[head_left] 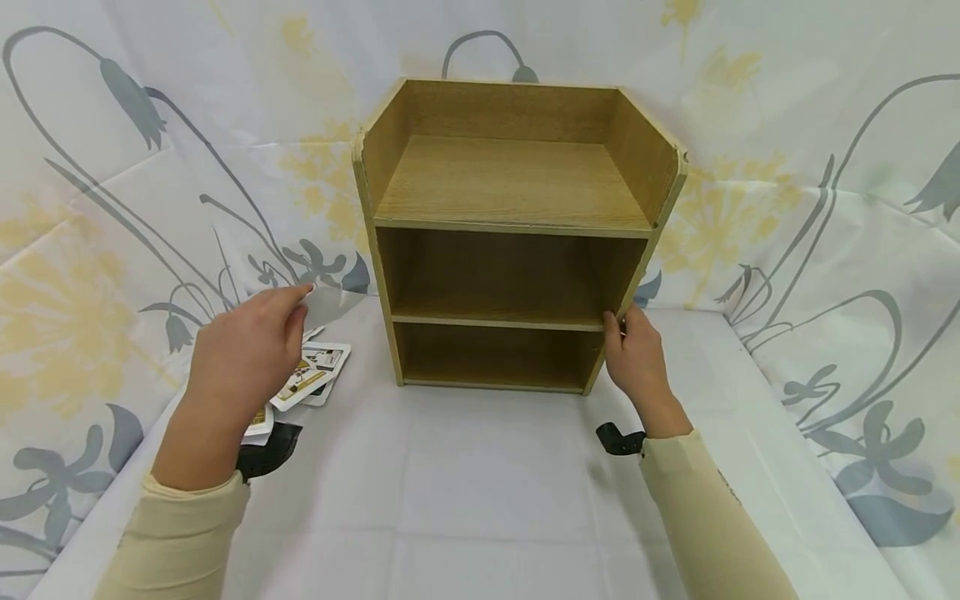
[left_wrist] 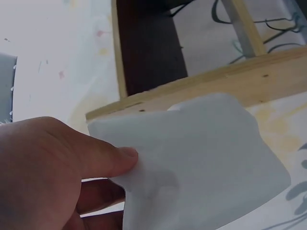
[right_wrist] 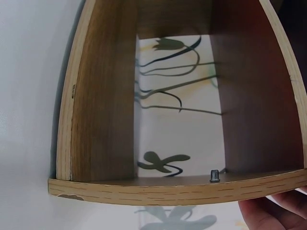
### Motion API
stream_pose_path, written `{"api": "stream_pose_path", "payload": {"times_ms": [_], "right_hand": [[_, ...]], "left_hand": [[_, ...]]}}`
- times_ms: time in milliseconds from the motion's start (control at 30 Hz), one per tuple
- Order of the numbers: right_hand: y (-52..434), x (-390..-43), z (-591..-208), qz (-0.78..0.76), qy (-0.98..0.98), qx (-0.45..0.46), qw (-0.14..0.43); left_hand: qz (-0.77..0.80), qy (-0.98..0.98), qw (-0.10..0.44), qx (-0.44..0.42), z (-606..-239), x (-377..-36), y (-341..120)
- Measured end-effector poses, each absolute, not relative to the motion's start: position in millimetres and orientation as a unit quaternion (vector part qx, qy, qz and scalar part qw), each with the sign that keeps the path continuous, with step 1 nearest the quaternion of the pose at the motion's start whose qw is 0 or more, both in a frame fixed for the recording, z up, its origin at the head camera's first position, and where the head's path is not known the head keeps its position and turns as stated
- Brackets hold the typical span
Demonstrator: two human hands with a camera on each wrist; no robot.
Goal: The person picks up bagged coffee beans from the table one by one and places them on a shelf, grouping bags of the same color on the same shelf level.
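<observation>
A small wooden shelf unit (head_left: pixel 513 179) with an open top and two lower compartments stands upright against the patterned cloth. My right hand (head_left: pixel 636 354) grips the edge of its right side panel; fingers (right_wrist: pixel 266 215) show beside the wooden edge (right_wrist: pixel 177 191) in the right wrist view. Left of the unit, my left hand (head_left: pixel 243 350) pinches a thin, pale grey sheet (left_wrist: pixel 201 158) between thumb and fingers. The sheet has an uneven outline and overlaps part of the unit's wooden edge (left_wrist: pixel 283 74) in the left wrist view. In the head view it is mostly hidden behind the hand.
Several printed cards (head_left: pixel 300 381) lie in a loose pile on the white tablecloth (head_left: pixel 480 492), partly behind the left hand. Floral cloth (head_left: pixel 795 208) hangs behind and at both sides. A small metal peg (right_wrist: pixel 214 176) sticks out inside one compartment.
</observation>
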State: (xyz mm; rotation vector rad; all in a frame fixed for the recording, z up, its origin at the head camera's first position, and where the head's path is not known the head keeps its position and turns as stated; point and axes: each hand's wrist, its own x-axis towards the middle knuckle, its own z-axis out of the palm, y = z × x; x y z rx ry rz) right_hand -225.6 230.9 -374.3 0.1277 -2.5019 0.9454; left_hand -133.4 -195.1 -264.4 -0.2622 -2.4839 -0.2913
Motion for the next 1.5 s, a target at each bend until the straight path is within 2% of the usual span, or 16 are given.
{"api": "stream_pose_path", "payload": {"times_ms": [233, 733, 1067, 1500], "right_hand": [[231.6, -226.2, -376.1, 0.344, -0.91, 0.044, 0.228], [225.9, -224.7, -376.5, 0.341, -0.91, 0.051, 0.229], [226.8, -223.6, -374.8, 0.341, -0.909, 0.049, 0.233], [229.4, -222.8, -373.1, 0.339, -0.912, 0.038, 0.229]], "left_hand": [[-0.102, -0.918, 0.358, -0.14, -251.1, -126.2, -187.8], [-0.094, -0.882, 0.417, -0.196, -223.6, -113.6, -172.8], [-0.102, -0.845, 0.466, -0.241, -210.0, -118.1, -160.0], [-0.099, -0.83, 0.485, -0.257, -195.0, -126.5, -144.7]]}}
